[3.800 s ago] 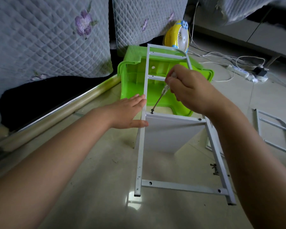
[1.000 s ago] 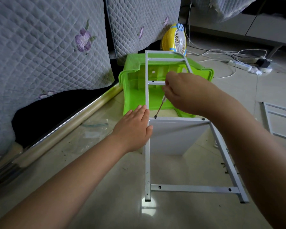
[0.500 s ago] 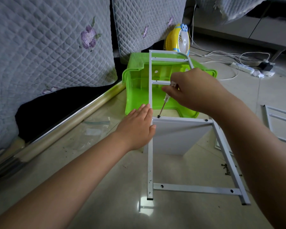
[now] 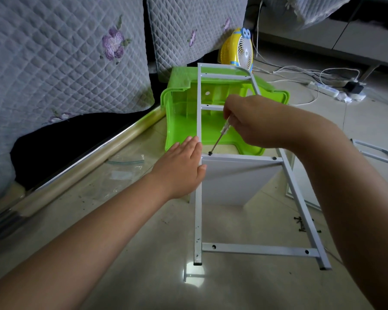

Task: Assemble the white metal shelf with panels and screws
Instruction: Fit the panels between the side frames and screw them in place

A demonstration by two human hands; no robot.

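Head view, right grip: your right hand (image 4: 259, 121) pinches the screwdriver (image 4: 220, 136) by its clear handle, fingers curled round it, thumb side toward you.
Screwdriver: thin metal shaft slanting down and to the left, tip seated on a dark screw (image 4: 210, 153) at the left end of a crossbar.
Left hand: your left hand (image 4: 182, 167) lies flat, fingers straight and together, holding nothing; its fingertips and thumb side press against the left upright just beside the screw.
Arms: both forearms reach forward from the bottom corners of the view, the right one crossing over the frame's right upright.
Shelf frame: the white metal frame (image 4: 198, 198) is a ladder-shaped side piece, two long uprights joined by several crossbars with dark screw holes; the far end has one rounded corner. It runs away from you, near feet on the floor (image 4: 143, 276), far end over the green bin (image 4: 182, 108).
Panel: a white panel (image 4: 233, 182) hangs below the screwed crossbar, its top edge touching that bar, its lower edge toward the floor.
Loose screws: a few dark screws (image 4: 300, 223) lie on the floor just beside the right upright.
Second frame: another white frame piece (image 4: 376, 153) lies flat at the right edge of the floor.
Beyond: a yellow fan (image 4: 238, 50) stands behind the bin.
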